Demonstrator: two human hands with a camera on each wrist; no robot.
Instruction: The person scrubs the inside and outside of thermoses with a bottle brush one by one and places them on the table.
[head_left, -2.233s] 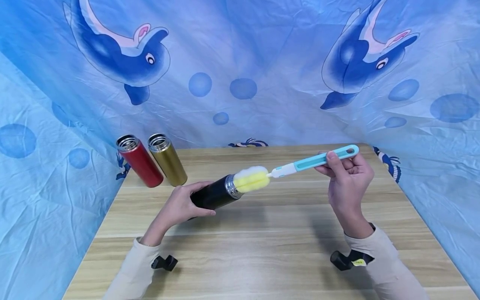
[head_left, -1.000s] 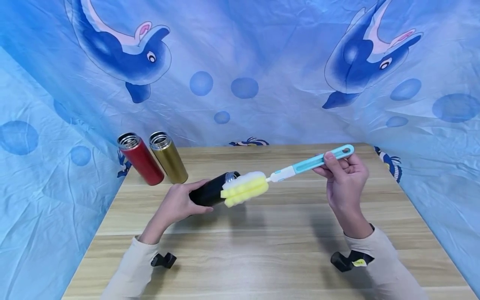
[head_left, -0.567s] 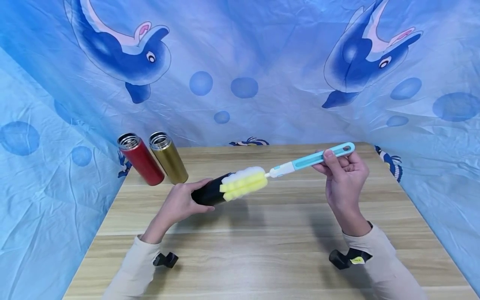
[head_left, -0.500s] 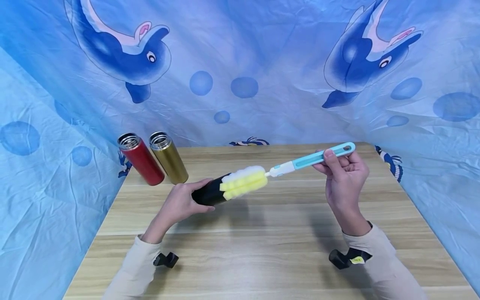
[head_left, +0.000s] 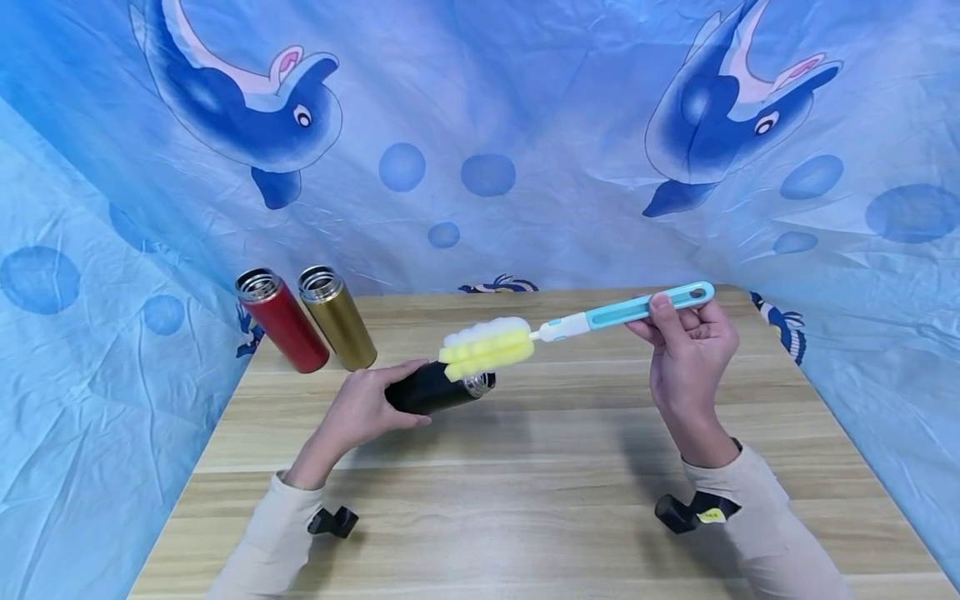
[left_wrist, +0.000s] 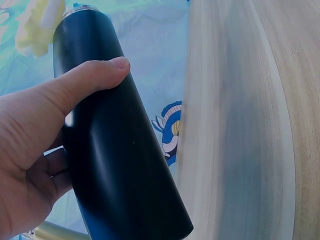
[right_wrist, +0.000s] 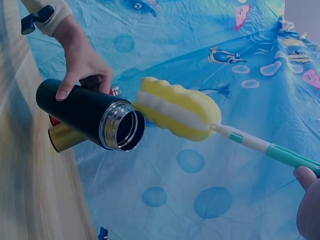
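My left hand (head_left: pixel 367 404) grips a black vacuum flask (head_left: pixel 431 390), thumb on one side of its body. The flask lies tilted above the table, its open steel mouth (right_wrist: pixel 122 127) toward the right. My right hand (head_left: pixel 692 358) pinches the turquoise handle of a bottle brush (head_left: pixel 615 312) between thumb and fingers. Its yellow and white sponge head (head_left: pixel 487 346) is outside the flask; in the head view it overlaps the flask's upper edge, hiding part of the neck. From the right wrist view, the sponge head is beside the mouth; whether they touch I cannot tell.
A red flask (head_left: pixel 288 325) and a gold flask (head_left: pixel 339 321) stand without lids at the table's back left. Behind the wooden table (head_left: pixel 525 508) hangs a blue curtain (head_left: pixel 555 117) with dolphins. Each wrist carries a small black camera.
The sponge head was partly in the flask's mouth at first, then came out and lay over the neck. It has since risen, and the rim shows below it. Both grips stay the same.
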